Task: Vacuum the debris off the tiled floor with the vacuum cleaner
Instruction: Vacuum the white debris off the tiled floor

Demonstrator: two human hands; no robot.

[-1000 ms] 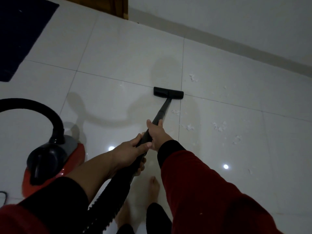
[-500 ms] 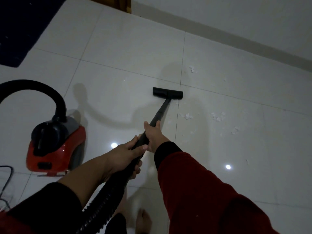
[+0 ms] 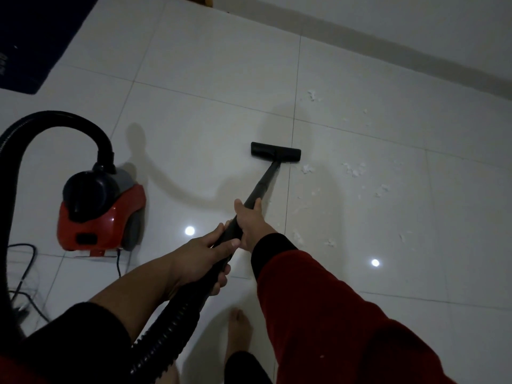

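Mid-sweep, both the left hand [image 3: 203, 253] and right hand [image 3: 250, 220] are closed around the vacuum tube [image 3: 263, 184], its floor head [image 3: 275, 152] flat on the tiles, so next it should swing toward the white scraps [image 3: 353, 169] at three o'clock

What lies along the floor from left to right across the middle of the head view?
Black power cord → red and black canister vacuum cleaner → black floor nozzle → scattered white fluffy debris on the white tiled floor.
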